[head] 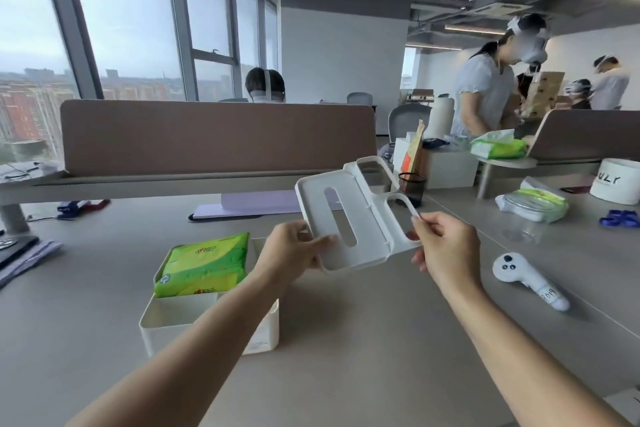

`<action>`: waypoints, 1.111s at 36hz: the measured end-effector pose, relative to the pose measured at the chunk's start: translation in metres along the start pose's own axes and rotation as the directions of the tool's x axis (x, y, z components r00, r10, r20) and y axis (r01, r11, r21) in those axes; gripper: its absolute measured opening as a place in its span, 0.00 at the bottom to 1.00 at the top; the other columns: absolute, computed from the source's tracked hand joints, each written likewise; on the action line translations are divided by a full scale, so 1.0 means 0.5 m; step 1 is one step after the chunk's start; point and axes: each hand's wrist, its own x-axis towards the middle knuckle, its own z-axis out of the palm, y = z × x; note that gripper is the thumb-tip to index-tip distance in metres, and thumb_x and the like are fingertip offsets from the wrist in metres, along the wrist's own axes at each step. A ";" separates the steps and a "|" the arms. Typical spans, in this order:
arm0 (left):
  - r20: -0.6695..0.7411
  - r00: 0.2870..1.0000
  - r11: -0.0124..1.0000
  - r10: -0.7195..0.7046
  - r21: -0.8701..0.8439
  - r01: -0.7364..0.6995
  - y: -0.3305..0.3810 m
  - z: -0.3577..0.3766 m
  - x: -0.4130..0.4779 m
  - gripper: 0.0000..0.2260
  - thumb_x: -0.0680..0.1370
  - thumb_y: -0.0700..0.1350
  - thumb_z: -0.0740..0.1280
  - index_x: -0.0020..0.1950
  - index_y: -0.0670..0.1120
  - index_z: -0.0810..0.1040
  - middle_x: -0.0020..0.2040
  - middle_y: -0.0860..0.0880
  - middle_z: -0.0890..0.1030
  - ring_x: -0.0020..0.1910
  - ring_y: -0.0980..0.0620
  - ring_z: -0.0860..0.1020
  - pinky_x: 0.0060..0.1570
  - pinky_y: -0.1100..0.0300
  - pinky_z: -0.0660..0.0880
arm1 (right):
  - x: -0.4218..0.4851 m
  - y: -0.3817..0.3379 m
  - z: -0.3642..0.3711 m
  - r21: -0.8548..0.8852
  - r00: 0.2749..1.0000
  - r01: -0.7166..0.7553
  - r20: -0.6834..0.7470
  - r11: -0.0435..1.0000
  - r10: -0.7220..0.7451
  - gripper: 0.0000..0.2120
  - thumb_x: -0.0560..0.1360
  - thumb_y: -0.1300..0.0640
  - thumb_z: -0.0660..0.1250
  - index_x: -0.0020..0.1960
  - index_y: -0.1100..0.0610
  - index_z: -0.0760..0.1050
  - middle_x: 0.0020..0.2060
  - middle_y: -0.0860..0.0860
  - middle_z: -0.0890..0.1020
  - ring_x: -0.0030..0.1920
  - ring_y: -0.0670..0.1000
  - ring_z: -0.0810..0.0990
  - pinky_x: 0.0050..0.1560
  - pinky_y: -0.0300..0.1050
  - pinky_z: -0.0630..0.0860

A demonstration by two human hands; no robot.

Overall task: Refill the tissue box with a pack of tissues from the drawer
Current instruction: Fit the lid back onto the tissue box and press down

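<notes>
The white tissue box (162,322) stands open on the grey desk at lower left, partly hidden by my left forearm. A green pack of tissues (202,265) lies inside its far compartment. I hold the box's white lid (349,218) in the air to the right of and above the box, underside toward me, with a long oval slot and two side openings showing. My left hand (294,246) grips the lid's lower left edge. My right hand (441,241) pinches its right edge.
A white controller (530,279) lies on the desk at right. A clear jar (530,211), another green tissue pack, a dark mesh cup (412,187) and a white round container (616,184) stand farther back. A brown divider (214,135) runs across. Several people are behind.
</notes>
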 end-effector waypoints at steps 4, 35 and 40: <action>-0.040 0.999 0.999 -0.002 -0.037 0.001 0.009 -0.063 0.015 0.11 0.72 0.40 0.74 0.50 0.34 0.80 0.51 0.32 0.84 0.48 0.38 0.85 0.47 0.45 0.82 | 0.003 -0.017 0.043 0.053 0.998 0.030 0.059 0.998 -0.034 0.04 0.77 0.59 0.67 0.45 0.56 0.80 0.33 0.52 0.84 0.18 0.47 0.74 0.21 0.43 0.71; 0.126 0.992 0.971 0.033 -0.239 -0.002 0.007 -0.464 -0.002 0.57 0.56 0.51 0.83 0.78 0.57 0.54 0.75 0.48 0.66 0.67 0.50 0.73 0.71 0.38 0.63 | 0.005 -0.183 0.305 0.310 0.733 -0.065 0.660 0.948 -0.166 0.02 0.72 0.62 0.71 0.44 0.56 0.81 0.33 0.50 0.83 0.30 0.41 0.76 0.31 0.40 0.65; 0.075 0.997 0.966 -0.012 -0.256 0.031 0.003 -0.452 -0.021 0.69 0.49 0.57 0.83 0.78 0.58 0.40 0.80 0.44 0.48 0.73 0.42 0.62 0.71 0.35 0.58 | -0.018 -0.171 0.324 0.269 0.728 0.051 0.649 0.962 -0.220 0.08 0.70 0.64 0.74 0.40 0.51 0.82 0.31 0.46 0.84 0.33 0.43 0.77 0.33 0.40 0.67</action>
